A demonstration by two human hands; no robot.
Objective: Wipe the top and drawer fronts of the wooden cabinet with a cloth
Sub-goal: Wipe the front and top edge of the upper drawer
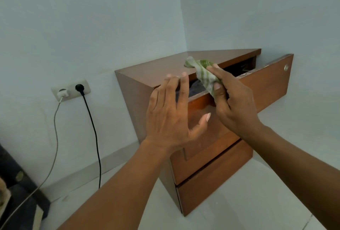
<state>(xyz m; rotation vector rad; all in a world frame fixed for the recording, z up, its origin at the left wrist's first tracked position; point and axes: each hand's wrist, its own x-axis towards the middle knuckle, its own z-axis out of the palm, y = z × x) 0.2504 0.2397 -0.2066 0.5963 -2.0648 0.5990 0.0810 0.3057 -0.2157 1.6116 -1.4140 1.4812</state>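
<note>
A brown wooden cabinet (147, 71) stands in the room's corner. Its top drawer (266, 86) is pulled out, with dark things inside. Two lower drawer fronts (217, 180) are nearly closed. A green-and-white striped cloth (204, 75) lies partly on the cabinet top and hangs over the drawer gap. My right hand (233, 101) pinches the cloth's lower end between thumb and fingers. My left hand (171, 115) hovers with spread, straight fingers in front of the cabinet's left front edge, holding nothing.
A wall socket (70, 90) to the left has a white charger and a black plug, their cables (93, 137) hanging to the floor. Dark objects (16, 193) lie at the lower left. White walls meet behind the cabinet; pale floor tiles lie to the right.
</note>
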